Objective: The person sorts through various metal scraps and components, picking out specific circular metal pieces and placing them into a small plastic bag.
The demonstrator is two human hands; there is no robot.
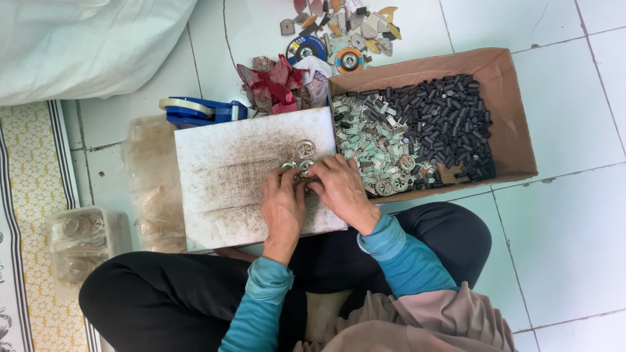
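Note:
Both my hands rest on a worn white board (225, 173) that lies across my lap. My left hand (283, 207) and my right hand (340, 189) meet at the board's right side, with fingertips pinched together on a small round metal part (302, 176). Two more round metal wheel-like parts (298, 151) lie on the board just beyond my fingers. To the right, an open cardboard box (505, 117) holds several black cylinders (450, 111) and pale green and silver pieces (368, 140).
A blue tape dispenser (195, 111) lies beyond the board. Red cloth scraps (274, 85) and flat discs and shards (339, 32) sit on the white tiled floor. Clear plastic bags (81, 238) of parts lie at left beside a patterned mat (29, 215). A white sack (85, 39) fills the top left.

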